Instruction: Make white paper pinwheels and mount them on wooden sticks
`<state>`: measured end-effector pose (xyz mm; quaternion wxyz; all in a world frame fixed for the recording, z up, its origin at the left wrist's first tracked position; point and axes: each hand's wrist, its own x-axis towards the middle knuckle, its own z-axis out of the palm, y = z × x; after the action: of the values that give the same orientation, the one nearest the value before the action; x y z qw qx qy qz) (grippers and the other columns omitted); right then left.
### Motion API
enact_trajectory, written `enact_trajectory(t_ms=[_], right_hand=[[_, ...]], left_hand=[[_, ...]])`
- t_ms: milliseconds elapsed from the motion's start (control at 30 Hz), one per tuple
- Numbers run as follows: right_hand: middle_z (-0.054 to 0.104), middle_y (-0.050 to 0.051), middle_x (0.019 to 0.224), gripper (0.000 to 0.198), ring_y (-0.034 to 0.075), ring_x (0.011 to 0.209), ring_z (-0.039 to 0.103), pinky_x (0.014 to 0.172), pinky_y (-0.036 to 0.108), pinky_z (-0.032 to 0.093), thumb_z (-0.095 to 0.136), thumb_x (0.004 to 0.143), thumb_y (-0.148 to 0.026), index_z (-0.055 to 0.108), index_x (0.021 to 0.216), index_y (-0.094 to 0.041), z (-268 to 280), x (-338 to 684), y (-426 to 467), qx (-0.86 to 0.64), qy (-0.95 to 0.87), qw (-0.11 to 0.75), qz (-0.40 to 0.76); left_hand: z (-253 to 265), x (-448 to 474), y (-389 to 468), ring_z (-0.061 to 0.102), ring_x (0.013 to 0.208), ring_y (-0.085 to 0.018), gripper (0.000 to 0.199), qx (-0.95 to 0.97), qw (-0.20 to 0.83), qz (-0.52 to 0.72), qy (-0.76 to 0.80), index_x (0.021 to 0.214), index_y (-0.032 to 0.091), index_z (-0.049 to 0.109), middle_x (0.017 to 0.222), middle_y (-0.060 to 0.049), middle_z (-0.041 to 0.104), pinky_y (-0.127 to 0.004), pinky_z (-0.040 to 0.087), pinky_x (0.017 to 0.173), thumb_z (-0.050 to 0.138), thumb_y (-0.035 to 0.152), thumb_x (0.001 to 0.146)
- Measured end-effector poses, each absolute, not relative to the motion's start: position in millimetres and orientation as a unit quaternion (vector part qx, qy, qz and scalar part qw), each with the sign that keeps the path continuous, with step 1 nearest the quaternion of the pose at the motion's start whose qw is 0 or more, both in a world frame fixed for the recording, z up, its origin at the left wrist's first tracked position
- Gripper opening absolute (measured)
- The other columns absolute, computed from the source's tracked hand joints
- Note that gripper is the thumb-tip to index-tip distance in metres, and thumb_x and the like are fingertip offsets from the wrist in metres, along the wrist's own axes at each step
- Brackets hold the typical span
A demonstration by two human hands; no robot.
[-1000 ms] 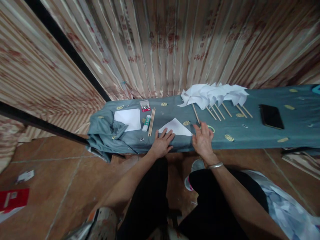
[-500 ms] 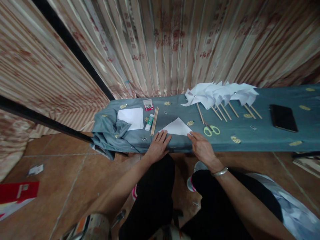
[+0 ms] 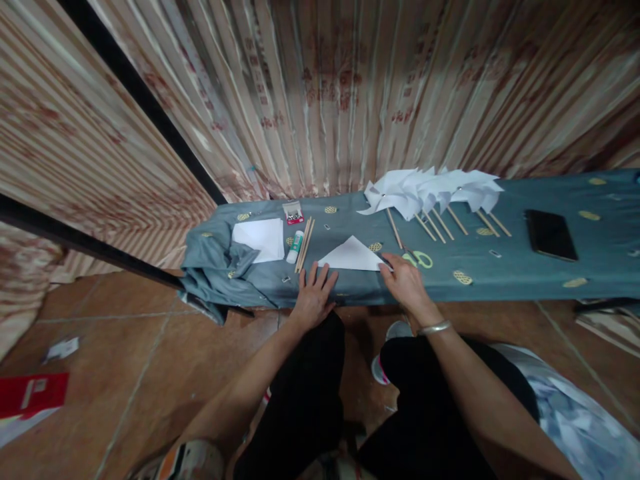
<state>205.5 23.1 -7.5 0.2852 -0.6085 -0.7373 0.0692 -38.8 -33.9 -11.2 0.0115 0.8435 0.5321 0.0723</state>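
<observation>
Nearest: two knees in black trousers (image 3: 295, 400), below the tabletop (image 3: 505, 283), which is covered by a blue-grey cloth with yellow motifs. A silver bracelet (image 3: 434, 328) circles the right wrist.

Left hand (image 3: 315, 293): palm down, fingers spread, fingertips at the left corner of the folded white paper (image 3: 353, 255); grip wide. Right hand (image 3: 406, 279): fingers bent at the paper's right corner; cannot tell whether its grip is pinched on the sheet.

Paper: a triangle lying flat between the hands, long edge toward the person, apex away.

Scissors (image 3: 423, 259) with yellow-green handles lie just beyond the right hand, partly hidden by it. Left of the paper: loose wooden sticks (image 3: 305, 247), a glue stick (image 3: 295, 247) beside them, then a stack of white sheets (image 3: 260, 239). Far right: a dark flat device (image 3: 551, 235).

Farther: a small open red-and-white box (image 3: 293, 213) of metallic pieces; overlapping white pinwheels (image 3: 435, 190) on sticks. Backdrop: striped curtain (image 3: 350, 100).
</observation>
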Motion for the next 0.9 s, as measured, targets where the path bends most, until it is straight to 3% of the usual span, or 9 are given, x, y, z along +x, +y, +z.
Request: enact_trajectory(t_ms=[167, 300, 467, 600, 700, 900], right_hand=[[0.076, 0.010, 0.098, 0.022, 0.025, 0.085, 0.069, 0.080, 0.037, 0.052, 0.057, 0.083, -0.028, 0.072, 0.096, -0.019, -5, 196, 31, -0.638, -0.696, 0.303, 0.130], [0.076, 0.007, 0.098, 0.015, 0.024, 0.084, 0.069, 0.081, 0.038, 0.052, 0.058, 0.078, -0.030, 0.069, 0.079, -0.021, -5, 198, 35, -0.615, -0.655, 0.401, 0.181], [0.074, 0.010, 0.106, 0.023, 0.024, 0.087, 0.068, 0.080, 0.039, 0.053, 0.057, 0.080, -0.039, 0.069, 0.082, -0.019, 4, 207, 39, -0.606, -0.591, 0.497, 0.192], [0.069, 0.014, 0.117, 0.023, 0.026, 0.097, 0.067, 0.085, 0.041, 0.052, 0.055, 0.084, -0.036, 0.069, 0.087, -0.018, 11, 206, 29, -0.591, -0.649, 0.460, 0.132], [0.069, 0.014, 0.117, 0.024, 0.026, 0.105, 0.065, 0.093, 0.041, 0.051, 0.051, 0.089, -0.032, 0.070, 0.094, -0.019, 9, 196, 16, -0.552, -0.724, 0.398, 0.109], [0.071, 0.011, 0.109, 0.027, 0.024, 0.103, 0.067, 0.092, 0.038, 0.053, 0.047, 0.092, -0.029, 0.069, 0.103, -0.019, 3, 184, 2, -0.509, -0.770, 0.364, 0.125]], left_hand=[[-15, -40, -34, 0.016, 0.147, -0.039, 0.077, 0.843, 0.012, 0.088, 0.531, 0.148, 0.017, 0.031, 0.158, -0.017, 0.028, -0.062, 0.017, 0.115, 0.065, 0.032, 0.080], [-17, -39, -34, 0.014, 0.148, -0.037, 0.076, 0.833, 0.033, 0.116, 0.539, 0.150, 0.016, 0.027, 0.158, -0.018, 0.026, -0.061, 0.016, 0.115, 0.060, 0.034, 0.084], [-6, -30, -34, 0.007, 0.150, -0.032, 0.074, 0.809, 0.039, 0.196, 0.553, 0.153, 0.016, 0.012, 0.160, -0.021, 0.020, -0.059, 0.017, 0.116, 0.049, 0.037, 0.091], [19, -11, -29, -0.001, 0.151, -0.028, 0.072, 0.815, 0.013, 0.232, 0.531, 0.152, 0.013, 0.012, 0.161, -0.022, 0.015, -0.053, 0.015, 0.118, 0.047, 0.033, 0.092], [35, 4, -18, -0.002, 0.151, -0.027, 0.066, 0.831, -0.015, 0.225, 0.509, 0.152, 0.018, 0.017, 0.162, -0.017, 0.014, -0.055, 0.012, 0.119, 0.044, 0.023, 0.091], [29, 8, 9, 0.016, 0.149, -0.029, 0.057, 0.854, -0.035, 0.191, 0.483, 0.144, 0.024, 0.038, 0.152, -0.013, 0.040, -0.065, 0.004, 0.116, 0.042, 0.012, 0.088]])
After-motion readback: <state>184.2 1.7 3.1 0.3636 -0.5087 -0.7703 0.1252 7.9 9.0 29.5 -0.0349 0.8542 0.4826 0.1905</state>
